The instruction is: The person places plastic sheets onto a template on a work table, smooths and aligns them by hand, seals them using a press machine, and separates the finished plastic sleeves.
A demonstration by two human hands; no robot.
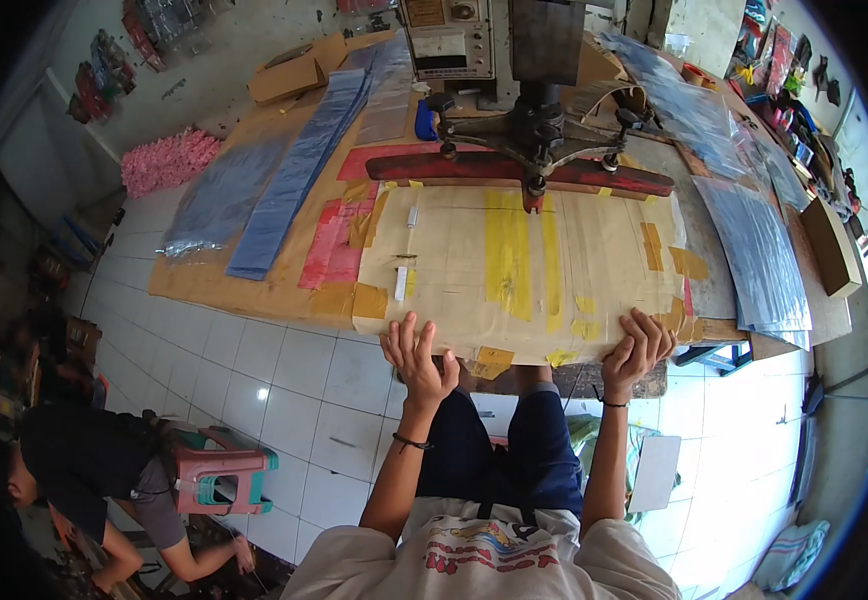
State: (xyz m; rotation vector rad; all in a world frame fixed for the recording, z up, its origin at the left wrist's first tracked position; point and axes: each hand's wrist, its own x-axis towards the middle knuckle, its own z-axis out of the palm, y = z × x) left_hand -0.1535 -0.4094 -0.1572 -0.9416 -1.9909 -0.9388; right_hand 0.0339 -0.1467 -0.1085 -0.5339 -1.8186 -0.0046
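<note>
My left hand (419, 355) rests on the front edge of a tan paper-covered board (444, 290), fingers spread and thumb pointing right. At the board's front right corner my right hand (640, 350) lies on the edge, fingers slightly bent and apart. Neither hand holds anything that I can see. Strips of yellow tape (507, 255) and brown tape patches mark the board. Two small white pieces lie on its left side, one of them a white strip (401, 284). Over the board's back edge sits the red pressing bar (424, 165) of a machine, below its dark metal head (539, 130).
Blue plastic sheets (299, 180) are stacked on the left of the table, with more clear-blue sheets (754, 250) on the right. A control box (451, 38) stands behind. At lower left, a person (104, 480) bends beside stacked plastic stools (224, 478).
</note>
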